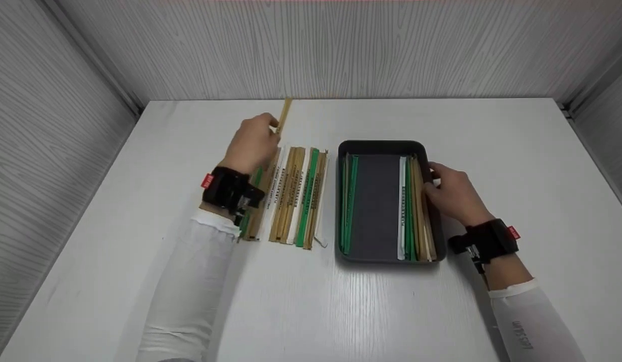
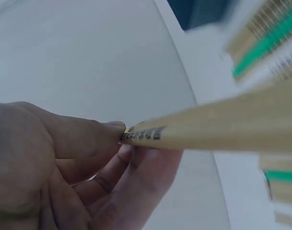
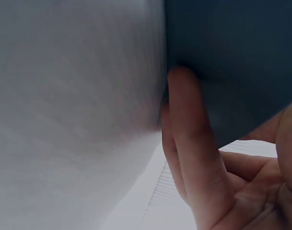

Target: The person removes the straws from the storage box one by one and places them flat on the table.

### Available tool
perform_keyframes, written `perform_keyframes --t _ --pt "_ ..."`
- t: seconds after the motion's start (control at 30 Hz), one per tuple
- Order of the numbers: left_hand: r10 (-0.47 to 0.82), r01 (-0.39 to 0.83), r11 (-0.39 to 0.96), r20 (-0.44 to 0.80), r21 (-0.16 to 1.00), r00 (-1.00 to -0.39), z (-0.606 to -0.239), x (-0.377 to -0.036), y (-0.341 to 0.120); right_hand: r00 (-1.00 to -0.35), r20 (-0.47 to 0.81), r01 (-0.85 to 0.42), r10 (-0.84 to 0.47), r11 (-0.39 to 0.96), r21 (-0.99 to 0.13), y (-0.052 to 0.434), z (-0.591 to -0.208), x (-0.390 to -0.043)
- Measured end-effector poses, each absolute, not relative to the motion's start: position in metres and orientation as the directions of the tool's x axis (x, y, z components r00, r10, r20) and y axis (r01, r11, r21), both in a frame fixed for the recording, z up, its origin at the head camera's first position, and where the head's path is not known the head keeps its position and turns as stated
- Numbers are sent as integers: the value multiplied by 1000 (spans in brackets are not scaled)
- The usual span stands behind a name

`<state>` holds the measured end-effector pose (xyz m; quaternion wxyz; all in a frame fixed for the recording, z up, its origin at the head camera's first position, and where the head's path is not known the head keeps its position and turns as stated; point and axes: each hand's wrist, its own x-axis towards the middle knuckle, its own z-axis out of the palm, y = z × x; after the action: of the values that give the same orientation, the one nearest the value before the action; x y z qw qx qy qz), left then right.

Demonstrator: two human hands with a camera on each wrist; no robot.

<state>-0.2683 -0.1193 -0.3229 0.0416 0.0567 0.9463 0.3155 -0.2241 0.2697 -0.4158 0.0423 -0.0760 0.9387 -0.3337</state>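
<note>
My left hand (image 1: 253,143) pinches one end of a slim brown paper-wrapped straw (image 1: 285,115) between thumb and fingers. Dark print shows on its wrapper in the left wrist view, where the straw (image 2: 222,124) stretches off to the right. Below that hand lies a row of similar wrapped straws (image 1: 291,196) in brown, white and green, partly hidden by the wrist. At the right wall of a dark grey tray (image 1: 374,201), my right hand (image 1: 456,193) holds the side, fingers (image 3: 191,115) against its outer face. More wrapped straws stand inside along both long walls.
The white tabletop (image 1: 371,306) carries the row and the tray, with a narrow gap between them. Wood-grain panels close off the back (image 1: 341,50) and both sides. One white wrapped straw (image 1: 321,221) at the row's right end has a bent lower tip.
</note>
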Motion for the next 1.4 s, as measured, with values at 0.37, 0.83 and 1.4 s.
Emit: perform_keyframes --t 0.37,0.83,1.4 --pt "11 -63 820 -126 569 -992 -363 -264 -208 -985 -48 -99 -167 766 -635 269 -415 -225" --pt "-52 -168 837 -230 520 -972 -404 -262 -231 -985 -46 -100 -167 767 -634 269 -415 -223" --pt "-45 -157 828 -216 538 -975 -410 -262 -229 -984 -60 -89 -166 761 -643 270 -413 -224"
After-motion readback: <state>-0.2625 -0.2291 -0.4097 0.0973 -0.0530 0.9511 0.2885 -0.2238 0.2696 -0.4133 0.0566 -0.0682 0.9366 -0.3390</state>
